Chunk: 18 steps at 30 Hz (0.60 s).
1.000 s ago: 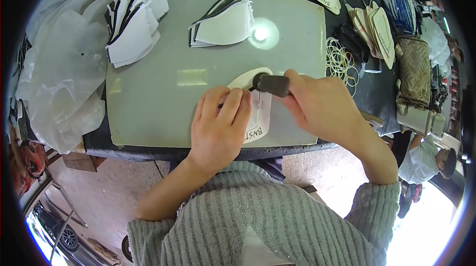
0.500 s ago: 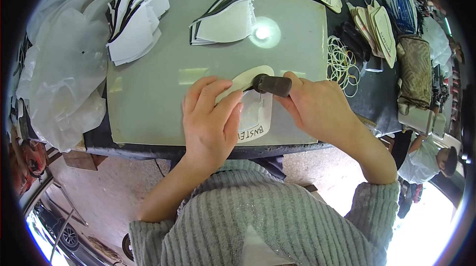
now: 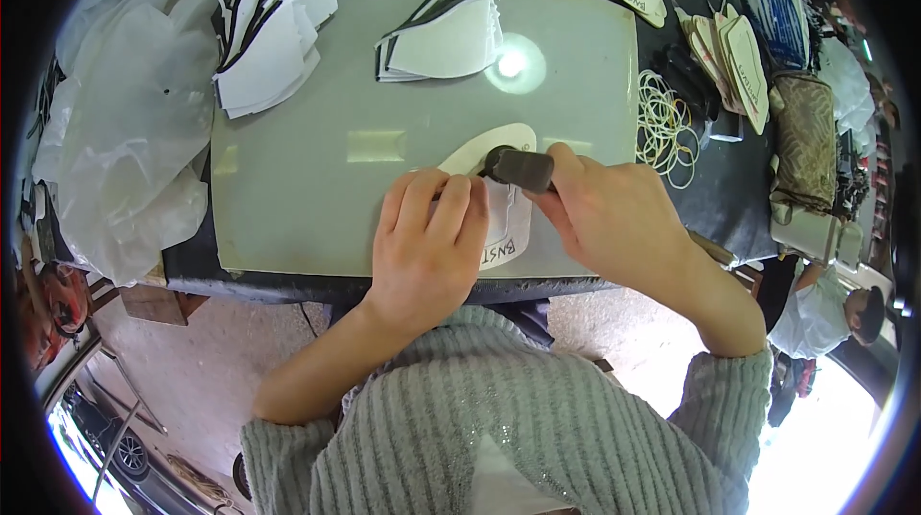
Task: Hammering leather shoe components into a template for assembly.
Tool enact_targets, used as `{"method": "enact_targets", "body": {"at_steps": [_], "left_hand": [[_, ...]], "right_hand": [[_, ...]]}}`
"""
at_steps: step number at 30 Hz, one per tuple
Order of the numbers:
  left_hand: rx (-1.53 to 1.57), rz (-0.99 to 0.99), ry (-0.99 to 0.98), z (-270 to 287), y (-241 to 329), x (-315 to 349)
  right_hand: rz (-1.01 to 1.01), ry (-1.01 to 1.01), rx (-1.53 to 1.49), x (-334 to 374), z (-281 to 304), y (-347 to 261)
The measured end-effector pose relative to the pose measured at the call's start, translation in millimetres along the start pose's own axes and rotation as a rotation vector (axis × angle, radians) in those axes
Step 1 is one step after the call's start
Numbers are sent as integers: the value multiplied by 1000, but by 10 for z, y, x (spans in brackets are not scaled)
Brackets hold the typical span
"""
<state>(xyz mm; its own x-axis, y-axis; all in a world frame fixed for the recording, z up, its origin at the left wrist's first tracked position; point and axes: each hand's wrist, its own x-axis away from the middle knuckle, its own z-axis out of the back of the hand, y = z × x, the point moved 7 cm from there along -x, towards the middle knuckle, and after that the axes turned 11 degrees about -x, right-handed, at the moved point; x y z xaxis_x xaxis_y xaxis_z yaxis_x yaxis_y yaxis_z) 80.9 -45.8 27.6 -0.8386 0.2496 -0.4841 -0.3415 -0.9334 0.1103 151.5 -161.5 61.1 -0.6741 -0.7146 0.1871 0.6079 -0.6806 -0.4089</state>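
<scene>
A cream pattern-shaped board (image 3: 515, 138) with dark lettering lies on the grey work mat (image 3: 317, 208). On it rests a pale piece (image 3: 496, 205), dark along its upper edge and partly covered by my fingers. My left hand (image 3: 427, 237) is closed on it, fingers bent close together and tips pressed at that dark edge. My right hand (image 3: 614, 213) grips a dark tool like a small hammer (image 3: 523, 170), its thick cylindrical part over the board beside my left fingertips. My right fingers hide the tool's handle.
White pieces with black layers stand in a stack (image 3: 446, 35) at the mat's far side and a bigger stack (image 3: 269, 50) at far left. Clear plastic bags (image 3: 134, 151) cover the left. White cord (image 3: 667, 127) and cream templates (image 3: 739, 59) lie right. A person (image 3: 815, 314) is far right.
My left hand has shifted slightly right, its fingers drawing together at the pale piece's edge. The dark tool has moved slightly left, closer to my left fingertips.
</scene>
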Motion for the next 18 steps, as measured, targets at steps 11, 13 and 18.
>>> {"method": "enact_targets", "body": {"at_steps": [11, 13, 18], "left_hand": [[-4, 9, -6, 6, 0, -1], [-8, 2, 12, 11, 5, -15], [10, 28, -8, -21, 0, -8]], "right_hand": [[-14, 72, -129, 13, 9, 4], [42, 108, -109, 23, 25, -32], [-22, 139, -158, 14, 31, 87]]}}
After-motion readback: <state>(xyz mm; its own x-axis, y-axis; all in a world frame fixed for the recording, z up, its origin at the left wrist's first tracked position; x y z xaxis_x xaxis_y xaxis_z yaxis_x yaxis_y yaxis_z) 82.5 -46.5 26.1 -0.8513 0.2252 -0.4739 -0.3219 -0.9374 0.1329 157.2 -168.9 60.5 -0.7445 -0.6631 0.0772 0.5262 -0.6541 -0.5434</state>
